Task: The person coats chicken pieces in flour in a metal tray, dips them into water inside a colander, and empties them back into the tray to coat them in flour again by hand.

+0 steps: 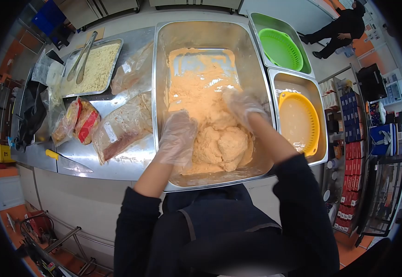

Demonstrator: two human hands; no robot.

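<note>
A deep steel pan [159, 69] holds orange-tinted breading flour [191, 83]. Several lumpy coated pieces [222, 145] are heaped at its near end, their kind hidden by the coating. My left hand [179, 138], in a clear plastic glove, lies along the left side of the heap, fingers stretched out toward the far end and touching the flour. On the right, my gloved right hand [243, 106] is at the flour just beyond the heap. Motion and flour blur its fingers, so their grip is unclear.
Left of the pan are bagged raw meat [127, 122], a tray of pale crumbs [101, 69] with tongs [84, 62], and a yellow-handled knife [69, 161] near the edge. Right are a green basket [279, 48] and a yellow basket [316, 122] in pans. A person [344, 27] stands far right.
</note>
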